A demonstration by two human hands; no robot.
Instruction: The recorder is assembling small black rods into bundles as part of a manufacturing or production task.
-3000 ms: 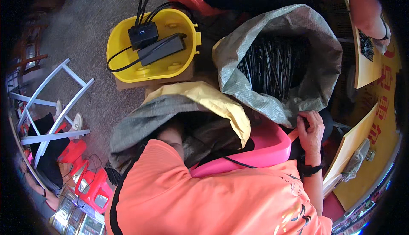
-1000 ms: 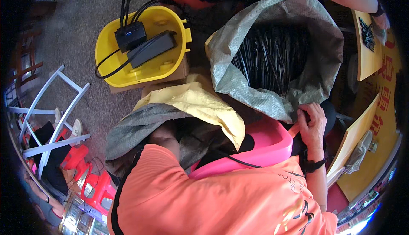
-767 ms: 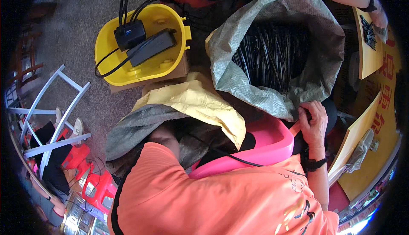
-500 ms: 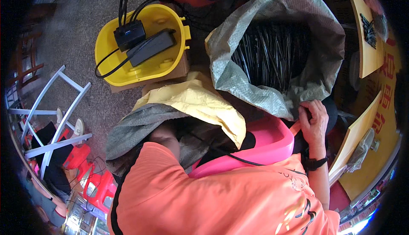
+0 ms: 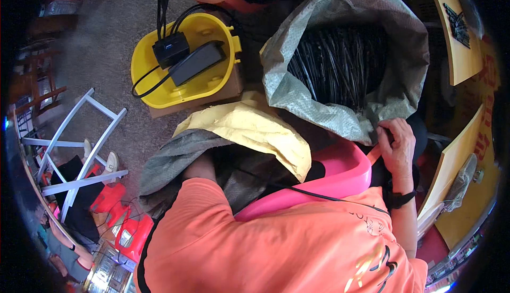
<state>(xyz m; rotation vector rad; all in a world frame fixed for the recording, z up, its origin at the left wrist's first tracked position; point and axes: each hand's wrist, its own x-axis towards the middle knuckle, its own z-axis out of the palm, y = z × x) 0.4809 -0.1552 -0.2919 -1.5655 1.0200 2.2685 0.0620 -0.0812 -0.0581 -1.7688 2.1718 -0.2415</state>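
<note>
My left forearm [image 5: 201, 168] goes down into the mouth of a yellow sack [image 5: 249, 124] with a grey inner side, and that hand is hidden inside. To its right, a large grey-green woven sack [image 5: 289, 88] stands wide open, filled with many thin, dark, stick-like pieces [image 5: 342, 64]. My right hand [image 5: 397, 141] is at this sack's near rim, with its fingers curled and closed on the edge. A short orange strip [image 5: 374, 155] shows beside the hand. Between me and the sacks lies a bright pink plastic piece [image 5: 340, 173], crossed by a black cable [image 5: 313, 196].
A yellow tub [image 5: 146, 94] holding black boxes and cables rests on a cardboard box beyond the left sack. White folding legs [image 5: 79, 133] and red plastic stools [image 5: 135, 237] are at left. Wooden boards [image 5: 451, 157] edge the right, one carrying small dark pieces [image 5: 457, 26].
The view has shifted slightly, so the tub and left sack appear farther right. My left hand stays hidden in the sack, and my right hand stays at the woven sack's rim.
</note>
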